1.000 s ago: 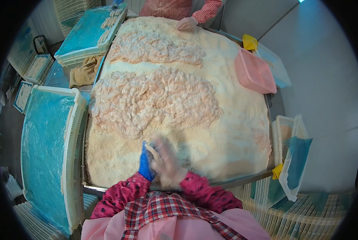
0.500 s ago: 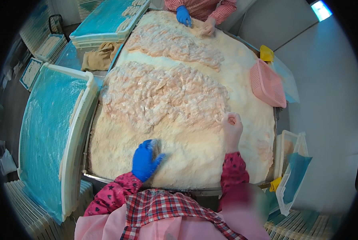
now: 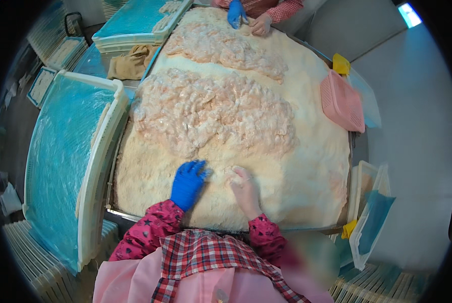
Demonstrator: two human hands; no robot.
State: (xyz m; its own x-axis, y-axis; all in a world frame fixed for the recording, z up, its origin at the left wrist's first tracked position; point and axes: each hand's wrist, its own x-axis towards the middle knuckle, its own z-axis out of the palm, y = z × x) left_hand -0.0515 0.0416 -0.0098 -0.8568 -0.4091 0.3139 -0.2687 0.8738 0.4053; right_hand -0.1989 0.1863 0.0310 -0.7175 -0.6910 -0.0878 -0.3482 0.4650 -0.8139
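My left hand (image 3: 188, 184), in a blue glove, lies on the pale crumb layer (image 3: 145, 182) just below the near heap of wet pinkish meat pieces (image 3: 211, 111), fingers apart and slightly bent. To its right, my right hand (image 3: 243, 189), in a translucent glove, rests in the crumbs with its fingers curled together; what they hold, if anything, is too small to make out. A second, smaller meat heap (image 3: 226, 53) lies farther back on the same table.
A co-worker's hands (image 3: 248, 22) work at the far edge. Trays with blue sheets (image 3: 64, 151) stand at left, beside a brown cloth (image 3: 127, 65). A pink basket (image 3: 342, 101) and yellow cloth (image 3: 341, 64) sit on the right edge; white frames (image 3: 367, 217) stand lower right.
My hands were together a second ago, then parted, the right reaching the heap's right edge. Since then it has moved left into the crumbs near my left hand. The view has shifted slightly.
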